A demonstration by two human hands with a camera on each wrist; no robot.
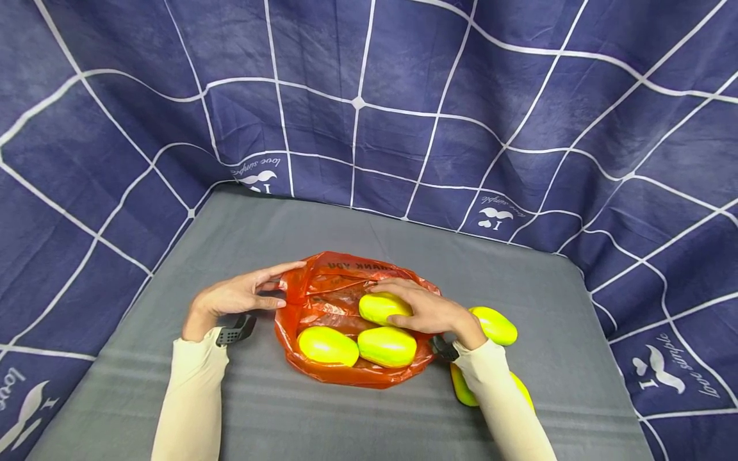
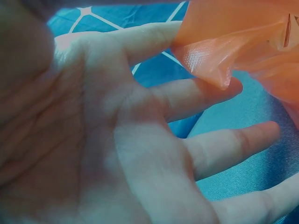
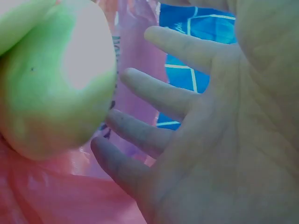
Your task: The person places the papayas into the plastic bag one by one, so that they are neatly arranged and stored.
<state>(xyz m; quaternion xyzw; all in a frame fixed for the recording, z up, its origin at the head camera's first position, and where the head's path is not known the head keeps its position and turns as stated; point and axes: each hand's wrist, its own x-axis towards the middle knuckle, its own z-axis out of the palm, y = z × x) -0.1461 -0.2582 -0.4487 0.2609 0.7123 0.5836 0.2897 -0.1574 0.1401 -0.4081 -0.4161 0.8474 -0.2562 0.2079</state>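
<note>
An orange-red plastic bag (image 1: pixel 369 379) lies with its mouth spread wide in the head view. Inside it, two yellow-green mangoes (image 1: pixel 328 346) sit side by side near the front, and a third mango (image 1: pixel 380 308) lies behind them. My right hand (image 1: pixel 428 308) reaches over this third mango from the right. In the right wrist view its fingers (image 3: pixel 161 91) are extended and spread beside the mango (image 3: pixel 56 88); whether they touch is unclear. My left hand (image 1: pixel 239 296) is at the bag's left edge, fingers spread, touching the plastic (image 2: pixel 215 46).
To the right of the bag a mango (image 1: pixel 494 325) lies on the grey cloth surface (image 1: pixel 277 416). More yellow-green fruit (image 1: pixel 463 387) shows partly behind the right forearm. A blue curtain (image 1: pixel 323 128) with white lines surrounds the surface at the back and sides.
</note>
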